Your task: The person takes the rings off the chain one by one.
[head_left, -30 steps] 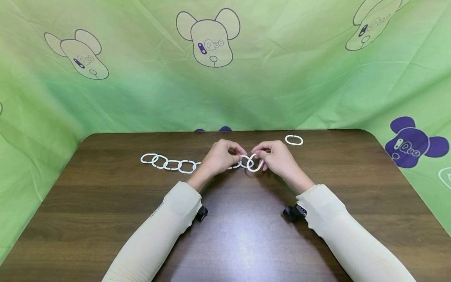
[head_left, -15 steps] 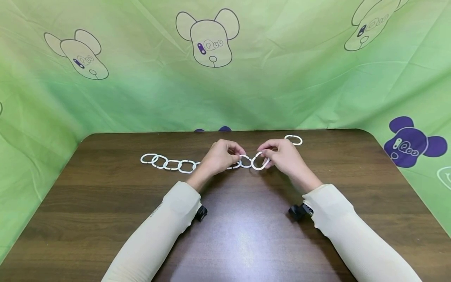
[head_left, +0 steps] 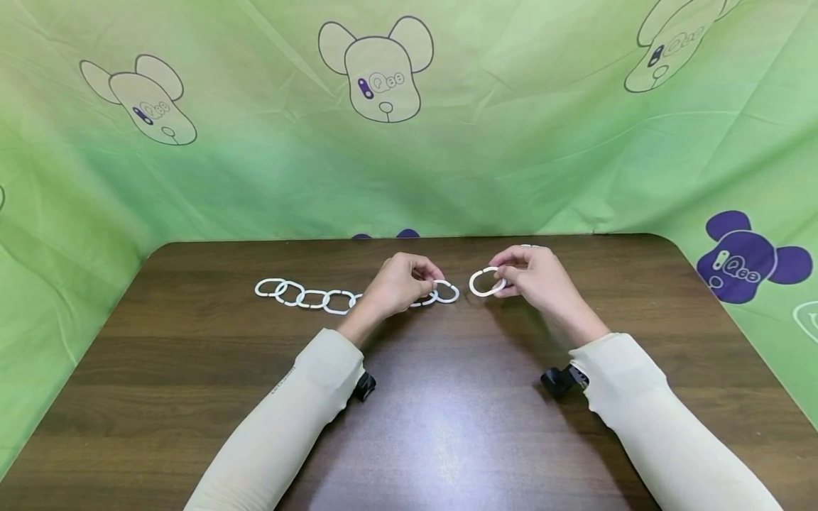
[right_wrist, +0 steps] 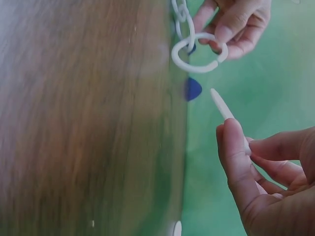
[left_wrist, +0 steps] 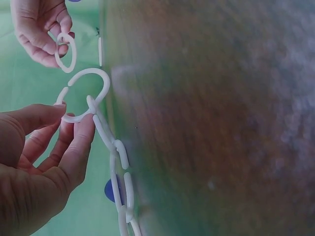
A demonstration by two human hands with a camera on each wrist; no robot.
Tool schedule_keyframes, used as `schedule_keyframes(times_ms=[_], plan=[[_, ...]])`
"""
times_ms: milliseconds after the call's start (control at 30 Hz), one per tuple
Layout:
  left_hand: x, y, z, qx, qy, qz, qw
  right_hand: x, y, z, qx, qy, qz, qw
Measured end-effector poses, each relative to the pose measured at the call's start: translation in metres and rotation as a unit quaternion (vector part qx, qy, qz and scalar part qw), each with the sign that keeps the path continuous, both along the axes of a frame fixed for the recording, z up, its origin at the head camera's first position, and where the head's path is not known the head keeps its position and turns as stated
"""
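Note:
A chain of white plastic links (head_left: 310, 306) lies across the table, its middle hidden behind the left hand (head_left: 397, 284). That hand pinches the chain's right-end link (head_left: 456, 292); in the left wrist view this end link (left_wrist: 107, 83) shows a small gap and hooks through its neighbour. The right hand (head_left: 533, 277) pinches a separate white link (head_left: 473, 284) between thumb and fingers, apart from the chain. The right wrist view shows the separate link (right_wrist: 220, 103) nearly edge-on, below the chain's end link (right_wrist: 180, 62).
Another loose white link (head_left: 529, 245) lies near the table's back edge, mostly hidden behind the right hand. Green cloth (head_left: 255, 177) with printed mouse-like heads hangs behind and beside the brown wooden table (head_left: 434, 426). A black device (head_left: 558, 382) is at each wrist.
The right hand has moved right and slightly back with its link, which overlapped the chain's end link earlier and is now apart from it. My left hand has stayed nearly still.

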State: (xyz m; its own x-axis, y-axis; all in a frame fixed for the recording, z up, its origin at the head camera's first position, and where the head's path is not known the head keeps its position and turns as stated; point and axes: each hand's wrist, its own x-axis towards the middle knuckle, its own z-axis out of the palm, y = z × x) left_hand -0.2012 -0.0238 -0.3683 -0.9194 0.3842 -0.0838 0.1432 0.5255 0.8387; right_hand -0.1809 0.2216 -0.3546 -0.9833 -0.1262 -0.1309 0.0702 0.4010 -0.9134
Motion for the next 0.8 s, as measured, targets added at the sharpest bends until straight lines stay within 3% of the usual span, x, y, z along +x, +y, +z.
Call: schedule_keyframes(times_ms=[800], plan=[[-0.001, 0.0, 0.0, 0.017, -0.039, 0.012, 0.999, -0.013, 0.074, -0.015, -0.02, -0.01, -0.083, 0.9963]])
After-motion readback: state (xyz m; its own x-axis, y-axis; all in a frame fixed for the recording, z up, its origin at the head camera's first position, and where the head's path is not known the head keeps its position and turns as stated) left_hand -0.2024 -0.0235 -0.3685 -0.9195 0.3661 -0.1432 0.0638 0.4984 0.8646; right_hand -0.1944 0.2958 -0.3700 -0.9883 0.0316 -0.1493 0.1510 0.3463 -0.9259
